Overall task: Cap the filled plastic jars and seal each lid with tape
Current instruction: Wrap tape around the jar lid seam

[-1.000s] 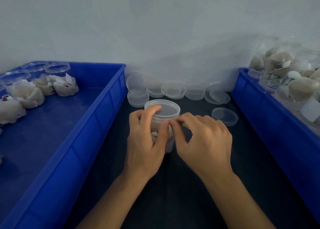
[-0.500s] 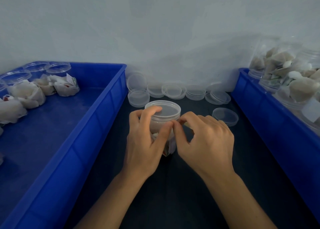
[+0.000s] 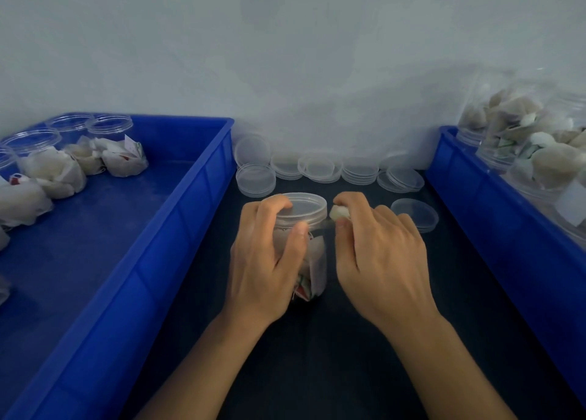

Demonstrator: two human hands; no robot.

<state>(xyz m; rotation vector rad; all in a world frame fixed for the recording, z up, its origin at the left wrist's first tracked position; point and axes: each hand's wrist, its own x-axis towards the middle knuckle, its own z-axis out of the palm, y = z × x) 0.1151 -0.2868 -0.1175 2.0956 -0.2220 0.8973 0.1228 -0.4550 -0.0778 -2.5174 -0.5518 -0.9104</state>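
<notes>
Head: loose lids (image 3: 320, 168) behind jar (image 3: 302, 229), hands (image 3: 268, 261)

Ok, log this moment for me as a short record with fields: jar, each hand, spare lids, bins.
jar: capped jar, upright on the dark table
left hand: left hand grips the jar
right hand: right hand pinches a small whitish piece beside the lid
spare lids: clear lids along the wall
bins: left bin, right bin

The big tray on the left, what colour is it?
Solid blue tray, seen clearly in the head view.
</notes>
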